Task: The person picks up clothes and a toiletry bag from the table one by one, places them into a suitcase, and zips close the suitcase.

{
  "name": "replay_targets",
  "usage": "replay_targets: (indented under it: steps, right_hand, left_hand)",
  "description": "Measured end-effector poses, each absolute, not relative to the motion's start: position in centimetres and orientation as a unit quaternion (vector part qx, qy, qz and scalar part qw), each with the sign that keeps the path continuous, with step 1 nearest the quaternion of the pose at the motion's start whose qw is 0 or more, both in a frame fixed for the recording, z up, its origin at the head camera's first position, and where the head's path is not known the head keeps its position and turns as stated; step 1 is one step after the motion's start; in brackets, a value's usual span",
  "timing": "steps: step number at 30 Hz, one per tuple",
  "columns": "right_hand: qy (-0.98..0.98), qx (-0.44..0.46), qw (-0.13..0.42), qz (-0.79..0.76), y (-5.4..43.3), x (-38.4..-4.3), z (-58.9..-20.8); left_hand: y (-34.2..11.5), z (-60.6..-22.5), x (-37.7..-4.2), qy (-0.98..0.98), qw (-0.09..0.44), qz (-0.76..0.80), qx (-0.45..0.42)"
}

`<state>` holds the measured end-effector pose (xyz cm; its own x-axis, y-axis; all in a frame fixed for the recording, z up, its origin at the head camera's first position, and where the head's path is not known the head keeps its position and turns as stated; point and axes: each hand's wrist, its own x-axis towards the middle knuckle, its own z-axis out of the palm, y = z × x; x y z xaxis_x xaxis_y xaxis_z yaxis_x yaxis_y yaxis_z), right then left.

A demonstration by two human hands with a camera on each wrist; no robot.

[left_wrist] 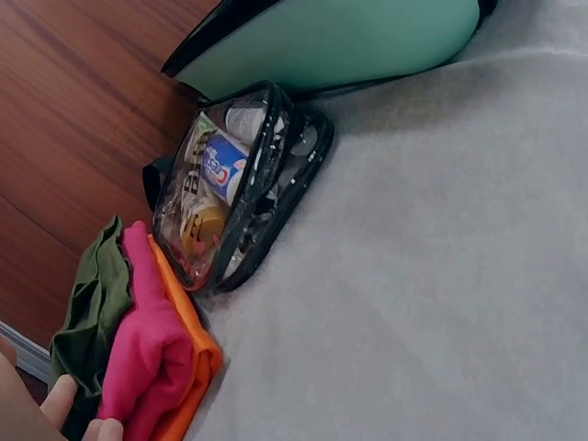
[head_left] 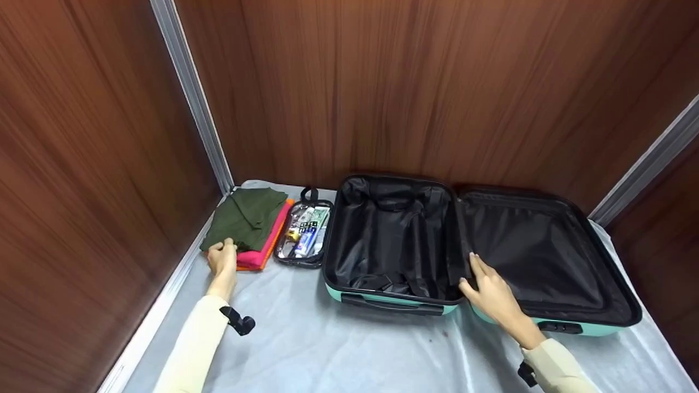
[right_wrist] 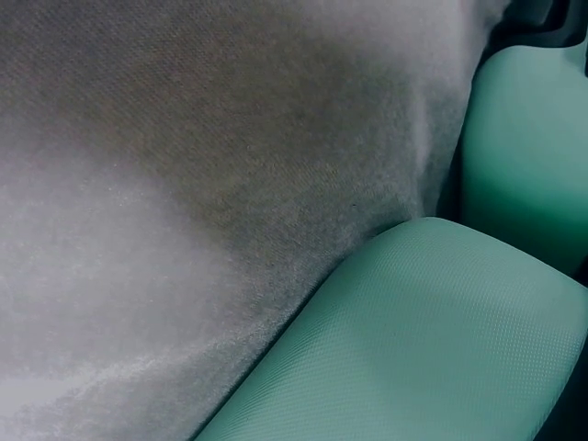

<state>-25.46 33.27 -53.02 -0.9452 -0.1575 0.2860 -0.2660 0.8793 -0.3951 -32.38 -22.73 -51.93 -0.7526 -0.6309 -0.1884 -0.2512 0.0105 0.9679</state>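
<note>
My left hand is at the near corner of a folded dark green garment, its fingers curled and pinching the edge. Under this garment lie a pink garment and an orange garment, also folded. In the left wrist view, fingertips show against the green and pink cloth. My right hand rests with fingers extended on the inner edge of an open suitcase, where its two halves meet. The right wrist view shows only the suitcase's mint-green shell, not the hand.
Between the clothes and suitcase stands a clear toiletry bag with black trim, holding tubes and bottles. The suitcase's other half lies open at right. Brown wood-grain panels rise behind and at both sides. Grey-white cloth covers the surface.
</note>
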Motion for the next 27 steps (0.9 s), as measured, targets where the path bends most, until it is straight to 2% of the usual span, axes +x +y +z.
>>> replay_targets:
  steps: [9, 27]
  right_hand:
    - [-0.960, 0.114, 0.129, 0.219, 33.2, -25.5, -53.0]
    - [-0.958, 0.115, 0.147, 0.217, 33.3, -25.5, -53.2]
  left_hand:
    - [-22.2, -52.1, -32.8, -0.648, 0.173, -0.663, 0.333]
    - [-23.6, -52.5, -33.8, -0.537, 0.121, -0.777, 0.305]
